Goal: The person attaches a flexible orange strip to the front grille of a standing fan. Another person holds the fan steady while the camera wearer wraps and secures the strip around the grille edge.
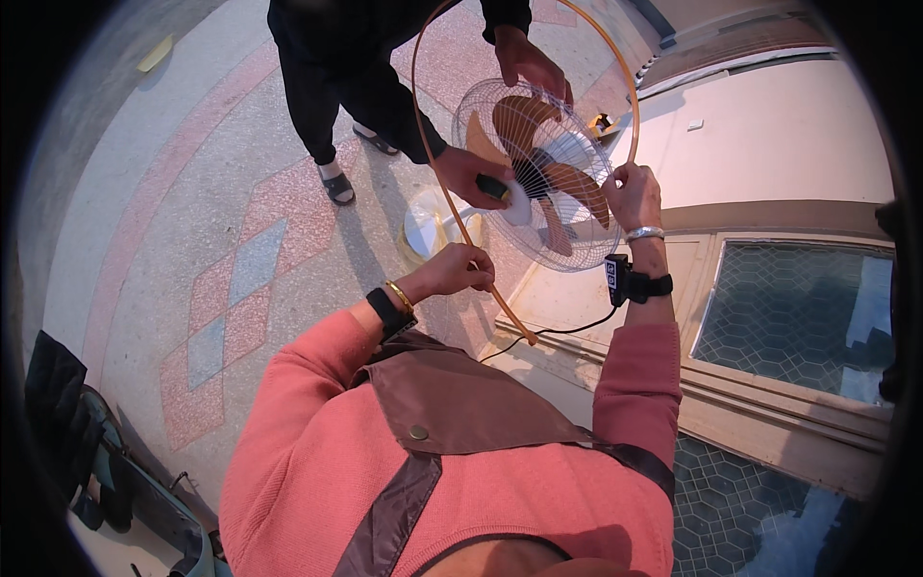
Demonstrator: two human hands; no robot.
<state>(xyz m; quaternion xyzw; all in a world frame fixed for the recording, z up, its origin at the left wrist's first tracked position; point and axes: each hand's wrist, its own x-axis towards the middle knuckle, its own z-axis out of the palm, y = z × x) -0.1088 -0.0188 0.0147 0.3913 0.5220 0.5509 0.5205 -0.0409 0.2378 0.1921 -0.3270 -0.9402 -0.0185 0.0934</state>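
Observation:
A thin orange-brown hoop (pixel 414 91), like a fan's rim band, is held up in both my hands, with one free end hanging below my left hand. My left hand (pixel 457 270) pinches it near that end. Higher up, my right hand (pixel 635 199) grips its right side. Beyond the hoop is a fan with a wire cage (pixel 575 252) and brown blades (pixel 524 125); the cage edge lies close to my right hand. Another person's hand (pixel 529 62) rests at the cage's top. Their other hand (pixel 468 177) holds a dark object (pixel 493 187) at the white hub (pixel 517 205).
A round white piece (pixel 421 234) with clear plastic stands on the patterned floor (pixel 221 269) behind the hoop. At right are pale frames with patterned glass (pixel 798 298). A black cable (pixel 572 330) runs from my right wrist. A dark padded item (pixel 58 413) sits lower left.

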